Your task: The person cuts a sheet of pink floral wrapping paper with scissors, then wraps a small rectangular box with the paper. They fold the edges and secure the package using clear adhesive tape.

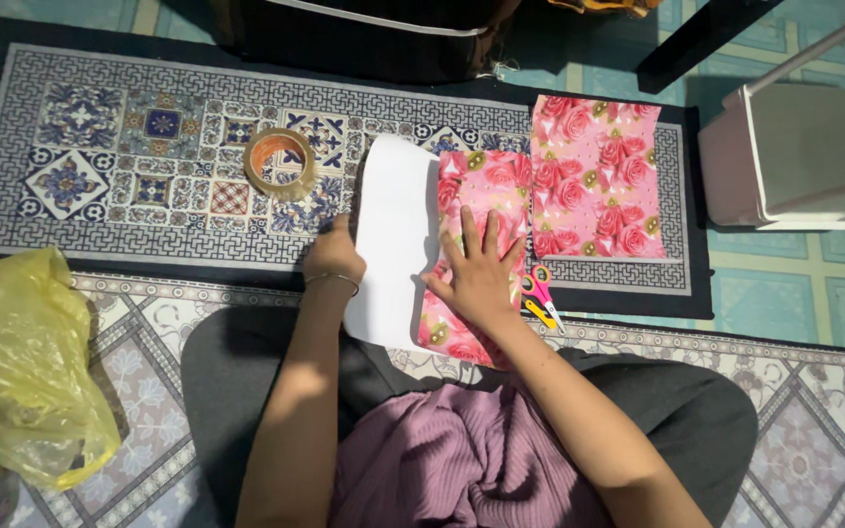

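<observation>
Item 1: your right hand (481, 274), fingers spread wide, pressed flat on a parcel wrapped in pink rose-print gift paper (471, 196). The parcel lies in front of your lap, across the near edge of the blue-and-white patterned mat (100, 147).

Item 2: your left hand (333, 252), curled narrow, with a thin bangle at the wrist. It rests at the left edge of the white flap (393, 235), the plain underside of the wrapping paper, which spreads out to the left of the parcel. Whether the fingers pinch the edge or only touch it, you cannot tell from this view.

Item 3: a second sheet of the same rose-print paper (597, 176), lying flat on the mat just right of the parcel.

Item 4: small scissors with pink and yellow handles (540, 293), lying just right of your right hand, near the parcel's near-right corner.

Item 5: a roll of brown packing tape (279, 162), lying flat on the mat, far and left of your left hand, apart from it.

Item 6: a crumpled yellow plastic bag (22, 372) on the floor rug at the near left, well apart from both hands.

Item 7: a pale plastic container (804, 147) at the far right, off the mat.
</observation>
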